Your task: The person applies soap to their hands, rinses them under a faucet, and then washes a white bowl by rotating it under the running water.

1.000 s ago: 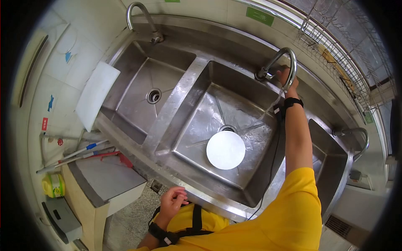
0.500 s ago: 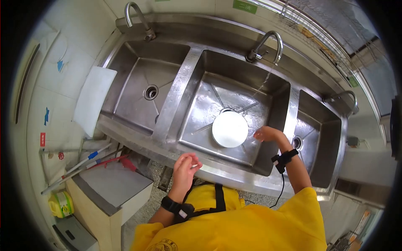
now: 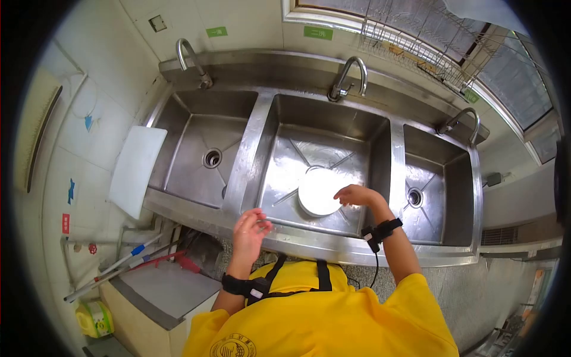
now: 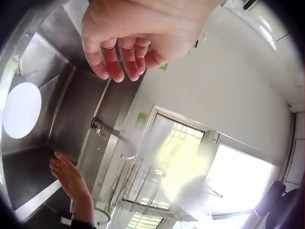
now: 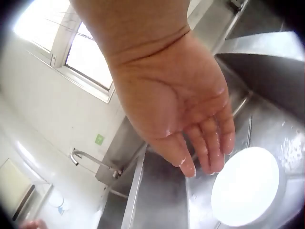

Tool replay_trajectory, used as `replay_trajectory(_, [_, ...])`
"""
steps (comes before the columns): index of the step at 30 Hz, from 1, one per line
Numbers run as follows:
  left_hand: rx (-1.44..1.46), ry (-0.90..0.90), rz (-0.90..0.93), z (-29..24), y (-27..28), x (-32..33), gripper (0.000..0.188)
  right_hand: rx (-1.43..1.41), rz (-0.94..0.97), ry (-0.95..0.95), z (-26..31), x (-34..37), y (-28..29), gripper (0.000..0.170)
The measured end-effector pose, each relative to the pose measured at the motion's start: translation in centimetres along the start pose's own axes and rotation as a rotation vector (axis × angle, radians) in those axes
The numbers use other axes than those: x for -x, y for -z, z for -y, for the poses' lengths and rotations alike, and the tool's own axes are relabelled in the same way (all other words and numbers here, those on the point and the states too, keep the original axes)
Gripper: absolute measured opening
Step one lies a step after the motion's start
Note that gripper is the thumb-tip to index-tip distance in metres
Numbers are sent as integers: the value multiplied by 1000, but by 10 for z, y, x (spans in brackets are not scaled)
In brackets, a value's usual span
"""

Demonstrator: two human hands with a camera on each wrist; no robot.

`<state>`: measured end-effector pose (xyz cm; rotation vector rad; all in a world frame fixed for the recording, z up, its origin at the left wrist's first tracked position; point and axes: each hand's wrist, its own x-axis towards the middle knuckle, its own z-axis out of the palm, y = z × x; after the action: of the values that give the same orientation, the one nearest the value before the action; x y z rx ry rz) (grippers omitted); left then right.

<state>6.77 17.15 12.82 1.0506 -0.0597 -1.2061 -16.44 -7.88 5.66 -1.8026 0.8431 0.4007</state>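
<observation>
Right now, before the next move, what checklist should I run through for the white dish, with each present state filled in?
1. Dish inside the sink: ok, the white dish lies in the middle sink.
2. Right hand free: ok, the right hand holds nothing.
3. Right fingertips touching the dish: cannot tell; they are close to its edge.
4. Left hand free: ok, the left hand holds nothing.
5. Water off: ok, no stream shows at the middle tap.

ok so three basins (image 3: 333, 112), three taps (image 3: 336, 90), two drains (image 3: 212, 158) I can fully make out. just the one white disc (image 3: 318, 193), two hands (image 3: 248, 235), two wrist straps (image 3: 389, 227). also three green signs (image 3: 318, 33), one white board (image 3: 138, 169), two blue patches (image 3: 71, 191), one red tag (image 3: 65, 224) and a single yellow jug (image 3: 97, 319).
</observation>
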Motion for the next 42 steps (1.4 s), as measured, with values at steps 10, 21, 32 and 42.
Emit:
replay_trajectory(10, [67, -385, -380, -53, 55, 21, 24, 272, -761, -38, -51, -66, 226, 38])
replay_trajectory(21, [44, -414, -637, -28, 61, 62, 21, 339, -788, 339, -1, -145, 288, 42])
replay_trajectory(32, [-15, -324, -632, -11, 34, 42, 21, 600, -743, 321, -19, -176, 297, 31])
replay_trajectory(42, [-87, -299, -515, -8, 16, 15, 18, 494, -797, 393, -34, -172, 276, 19])
